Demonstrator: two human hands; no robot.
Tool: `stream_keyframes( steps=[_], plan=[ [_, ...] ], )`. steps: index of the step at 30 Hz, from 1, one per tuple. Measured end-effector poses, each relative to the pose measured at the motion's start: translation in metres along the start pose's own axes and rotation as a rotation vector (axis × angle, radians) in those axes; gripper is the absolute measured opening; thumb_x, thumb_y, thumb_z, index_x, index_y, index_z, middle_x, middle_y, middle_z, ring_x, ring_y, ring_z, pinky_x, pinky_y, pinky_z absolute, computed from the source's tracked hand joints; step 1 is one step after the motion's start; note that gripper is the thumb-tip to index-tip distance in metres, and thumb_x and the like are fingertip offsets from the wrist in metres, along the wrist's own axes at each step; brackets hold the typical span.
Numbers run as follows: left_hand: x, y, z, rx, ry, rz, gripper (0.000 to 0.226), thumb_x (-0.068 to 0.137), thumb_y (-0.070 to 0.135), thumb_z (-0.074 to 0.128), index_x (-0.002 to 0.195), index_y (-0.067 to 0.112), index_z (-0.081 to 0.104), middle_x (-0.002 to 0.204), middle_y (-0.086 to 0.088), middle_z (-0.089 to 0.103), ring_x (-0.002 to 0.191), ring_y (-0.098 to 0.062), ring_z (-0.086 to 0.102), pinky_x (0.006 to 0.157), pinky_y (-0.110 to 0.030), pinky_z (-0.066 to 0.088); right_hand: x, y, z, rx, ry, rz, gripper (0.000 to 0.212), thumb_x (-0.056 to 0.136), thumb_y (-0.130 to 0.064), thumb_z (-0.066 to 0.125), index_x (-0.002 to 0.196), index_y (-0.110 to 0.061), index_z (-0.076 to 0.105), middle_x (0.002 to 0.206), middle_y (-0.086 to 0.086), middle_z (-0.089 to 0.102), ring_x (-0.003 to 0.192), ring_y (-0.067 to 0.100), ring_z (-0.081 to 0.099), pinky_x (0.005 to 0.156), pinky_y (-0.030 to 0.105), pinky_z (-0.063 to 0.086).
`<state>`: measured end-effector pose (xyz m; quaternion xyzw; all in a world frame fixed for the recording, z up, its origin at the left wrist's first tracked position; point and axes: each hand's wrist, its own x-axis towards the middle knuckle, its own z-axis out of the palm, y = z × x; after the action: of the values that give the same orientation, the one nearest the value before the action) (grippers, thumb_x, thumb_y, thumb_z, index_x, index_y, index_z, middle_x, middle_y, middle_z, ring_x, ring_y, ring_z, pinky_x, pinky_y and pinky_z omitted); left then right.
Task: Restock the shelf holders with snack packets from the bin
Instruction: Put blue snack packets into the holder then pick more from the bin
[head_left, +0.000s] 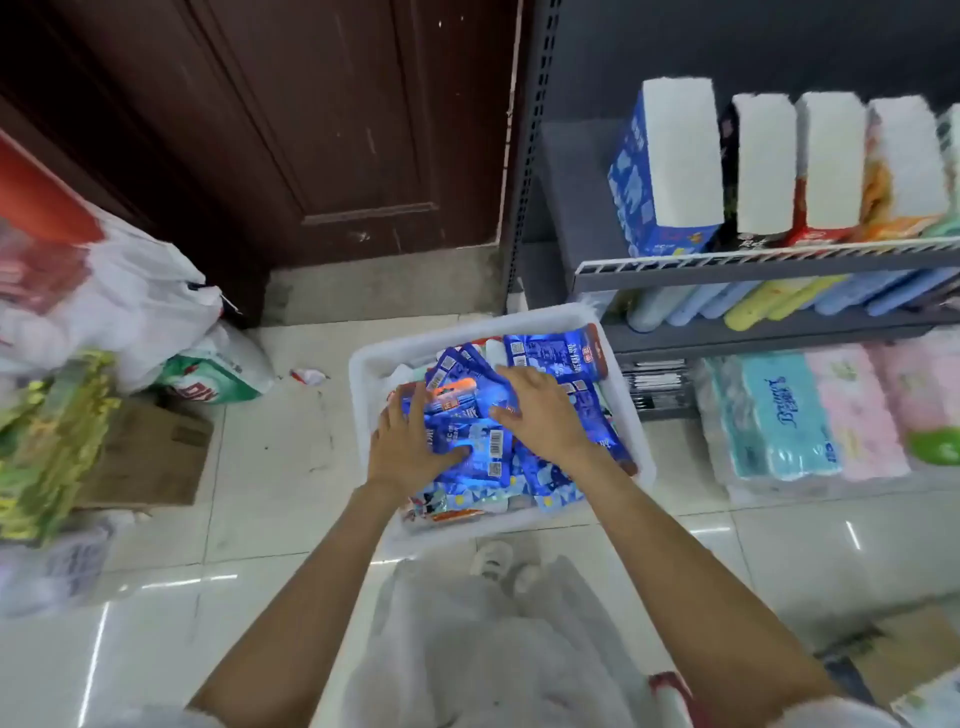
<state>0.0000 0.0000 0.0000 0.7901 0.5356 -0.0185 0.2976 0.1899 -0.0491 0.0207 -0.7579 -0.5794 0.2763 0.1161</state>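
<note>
1. Snack packets, flat glossy blue foil pouches with white barcode panels, are lying in a loose overlapping heap inside the white rectangular plastic bin, which is sitting on the pale tiled floor just beside the grey metal shelving unit.
2. Left hand is resting palm down on the near-left part of the heap, fingers spread and straight, thumb lying across a barcode panel; it is enclosing nothing.
3. Right hand is lying flat on the packets just beyond and to the right of the left hand, fingers extended towards the middle of the heap; it too is pressing rather than gripping.
4. Handling judgement: the pouches are looking light, thin and pliable, with a slick film surface, so stacked ones are likely sliding over each other under a flat palm.
5. Recommended hold: pinching a small bundle along its edges, thumb beneath and fingers on top, appears safer than scooping from above; squeezing the middles risks crushing the contents.
6. Shelf holders for these packets are not identifiable in this view.
</note>
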Motion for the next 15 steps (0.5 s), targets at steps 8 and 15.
stream_keyframes(
  steps=[8, 15],
  plan=[
    [-0.002, -0.002, 0.011, -0.289, 0.083, -0.334, 0.093, 0.073, 0.035, 0.079, 0.147, 0.016, 0.026, 0.119, -0.017, 0.046, 0.107, -0.035, 0.054, 0.085, -0.035, 0.043, 0.041, -0.016, 0.011, -0.119, -0.102, 0.045, 0.057, 0.093, -0.04, 0.055, 0.14, -0.015, 0.036, 0.129, 0.013, 0.049, 0.118, 0.032, 0.049, 0.095, 0.04, 0.041],
    [-0.006, 0.004, 0.006, -0.329, 0.193, -0.344, 0.067, 0.077, 0.021, 0.076, 0.134, 0.01, 0.042, 0.116, -0.015, 0.055, 0.106, -0.032, 0.053, 0.079, -0.032, 0.038, 0.044, -0.011, 0.008, 0.073, -0.067, 0.108, 0.022, 0.094, -0.024, 0.057, 0.108, -0.008, 0.052, 0.103, 0.01, 0.061, 0.095, 0.027, 0.059, 0.065, 0.032, 0.039]
  ],
)
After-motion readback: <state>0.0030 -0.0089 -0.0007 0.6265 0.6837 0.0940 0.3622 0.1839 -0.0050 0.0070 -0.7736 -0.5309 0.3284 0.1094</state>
